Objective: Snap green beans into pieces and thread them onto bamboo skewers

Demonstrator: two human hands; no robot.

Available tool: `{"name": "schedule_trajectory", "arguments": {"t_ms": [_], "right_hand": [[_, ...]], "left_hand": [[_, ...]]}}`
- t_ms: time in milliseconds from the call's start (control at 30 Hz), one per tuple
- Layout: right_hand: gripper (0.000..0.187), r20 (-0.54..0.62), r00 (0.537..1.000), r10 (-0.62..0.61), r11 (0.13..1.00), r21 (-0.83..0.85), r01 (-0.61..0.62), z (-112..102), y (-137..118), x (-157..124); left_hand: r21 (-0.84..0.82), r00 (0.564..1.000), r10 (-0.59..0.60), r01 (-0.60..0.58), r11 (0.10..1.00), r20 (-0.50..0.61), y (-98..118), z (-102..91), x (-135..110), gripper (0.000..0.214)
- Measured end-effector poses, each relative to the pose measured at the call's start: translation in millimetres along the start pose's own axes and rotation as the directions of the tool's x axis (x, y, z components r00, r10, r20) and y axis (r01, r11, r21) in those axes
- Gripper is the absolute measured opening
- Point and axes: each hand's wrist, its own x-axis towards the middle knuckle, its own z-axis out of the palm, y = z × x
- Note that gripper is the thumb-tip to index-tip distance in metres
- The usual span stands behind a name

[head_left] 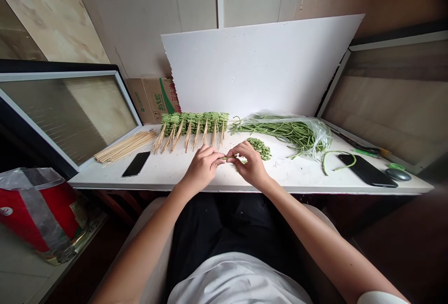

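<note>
one green bean piece (225,158): pinched in the fingers of left hand (200,167) and right hand (252,166)
cut beans (261,149): heaped near right hand

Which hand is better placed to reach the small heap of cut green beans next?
Probably the right hand: it is close to the small heap of cut green beans, while the left hand is farther off, nearer the bean-loaded pale wooden skewers.

Bare tabletop (164,169) between left phone (136,164) and hands (201,167), skewered beans (199,119) behind.
</note>
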Motion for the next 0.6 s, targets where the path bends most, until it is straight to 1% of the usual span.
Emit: {"name": "schedule_trajectory", "arguments": {"t_ms": [100,167,267,433,500,600], "right_hand": [[0.014,0.019,0.999,-0.048,0.999,0.001,0.048,4,2,-3],[0.015,0.041,0.997,-0.059,0.998,-0.007,0.060,5,2,-4],[0.017,0.083,0.994,-0.074,0.997,-0.020,0.075,2,2,-2],[0.019,0.173,0.977,-0.122,0.992,-0.008,0.126,-4,2,0],[0.017,0.167,0.980,-0.105,0.994,-0.006,0.107,-4,2,0],[0.013,0.126,0.990,-0.058,0.998,-0.020,0.061,-3,1,0]], "left_hand": [[0.123,0.999,0.035,-0.037,0.992,0.025,-3,4.7,-2,0.022],[0.157,0.998,0.043,-0.049,0.986,0.044,-5,6.7,-3,0.027],[0.147,0.995,0.047,-0.059,0.987,0.087,-8,8.2,-4,0.031],[0.060,0.986,0.035,-0.045,0.997,0.164,-12,8.3,-4,0.031],[0.041,0.984,0.025,-0.033,0.999,0.175,-12,7.3,-3,0.030],[0.045,0.992,0.014,-0.020,0.999,0.123,-13,4.4,-3,0.024]]}}
